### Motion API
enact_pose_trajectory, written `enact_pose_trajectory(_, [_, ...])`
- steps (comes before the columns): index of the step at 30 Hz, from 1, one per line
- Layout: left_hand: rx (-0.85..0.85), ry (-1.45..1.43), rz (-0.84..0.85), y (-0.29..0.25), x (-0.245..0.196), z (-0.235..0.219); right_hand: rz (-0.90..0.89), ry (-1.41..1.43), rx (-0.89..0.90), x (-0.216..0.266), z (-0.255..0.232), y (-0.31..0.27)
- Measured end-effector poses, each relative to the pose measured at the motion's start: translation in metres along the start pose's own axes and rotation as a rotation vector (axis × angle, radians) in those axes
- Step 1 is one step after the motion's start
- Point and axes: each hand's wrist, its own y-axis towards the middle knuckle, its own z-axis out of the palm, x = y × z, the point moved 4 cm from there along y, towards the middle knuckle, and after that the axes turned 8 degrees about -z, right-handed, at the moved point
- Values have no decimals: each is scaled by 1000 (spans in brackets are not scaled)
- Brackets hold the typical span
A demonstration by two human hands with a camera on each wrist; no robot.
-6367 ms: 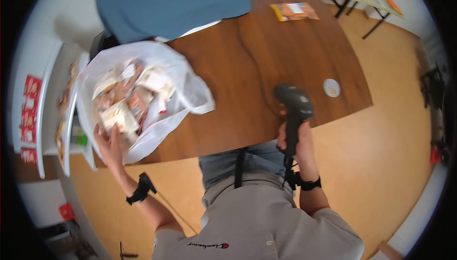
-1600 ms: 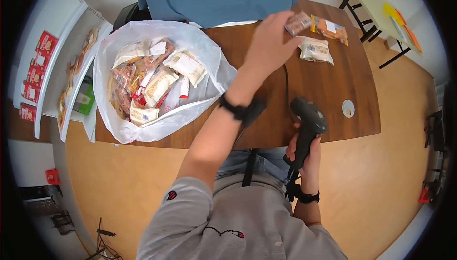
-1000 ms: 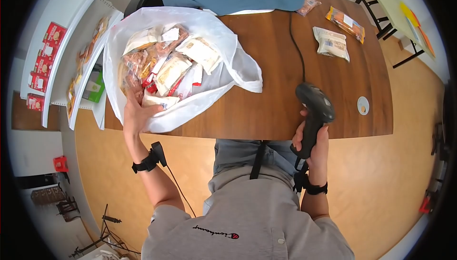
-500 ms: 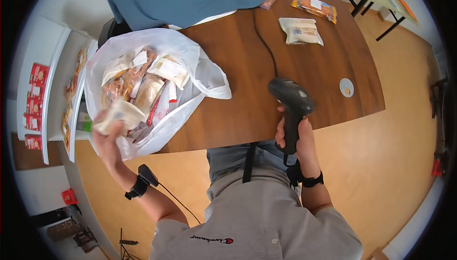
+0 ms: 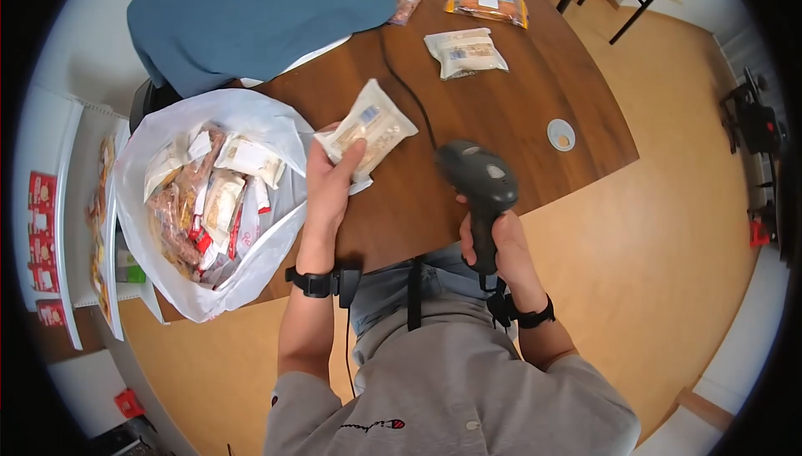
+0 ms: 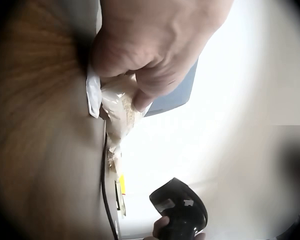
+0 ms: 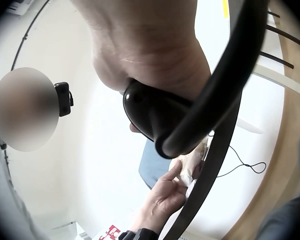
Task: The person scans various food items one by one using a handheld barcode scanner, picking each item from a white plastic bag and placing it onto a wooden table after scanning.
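My left hand (image 5: 330,184) grips a pale snack packet (image 5: 368,129) and holds it above the brown table (image 5: 518,97), just left of the scanner. In the left wrist view the fingers (image 6: 145,65) curl round the packet (image 6: 117,112). My right hand (image 5: 493,243) grips the handle of a black barcode scanner (image 5: 478,180), its head beside the packet. The scanner (image 6: 180,210) also shows low in the left wrist view, and its handle (image 7: 155,117) fills the right wrist view. A white plastic bag (image 5: 209,197) full of snack packets lies open at the left.
Three packets lie at the table's far side: a pale one (image 5: 465,53), an orange one (image 5: 487,5) and a small reddish one (image 5: 408,3). A blue cloth (image 5: 259,13) covers the far left corner. A small white disc (image 5: 561,134) sits near the right edge. A black cable (image 5: 405,93) crosses the table.
My left hand has lifted a pale packet out of the white bag and carried it right, up beside the scanner. The right hand keeps its hold on the scanner.
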Motion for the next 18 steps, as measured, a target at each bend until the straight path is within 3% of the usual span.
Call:
enact_pose_trajectory(6, [116, 13, -13, -9, -5, -4, -44, -139, 191, -2, 27, 15])
enact_pose_trajectory(11, [162, 91, 26, -13, -9, -4, 10, -154, 190, -12, 39, 31])
enact_pose_trajectory(14, [145, -8, -8, -13, -10, 0, 52, -27, 178, -21, 28, 32])
enact_pose_trajectory(16, [127, -117, -35, -8, -14, 7, 67, 263, 120, -26, 21, 32])
enact_pose_trajectory(18, [82, -120, 37, 4, -25, 14, 55, 367, 98, -33, 12, 34])
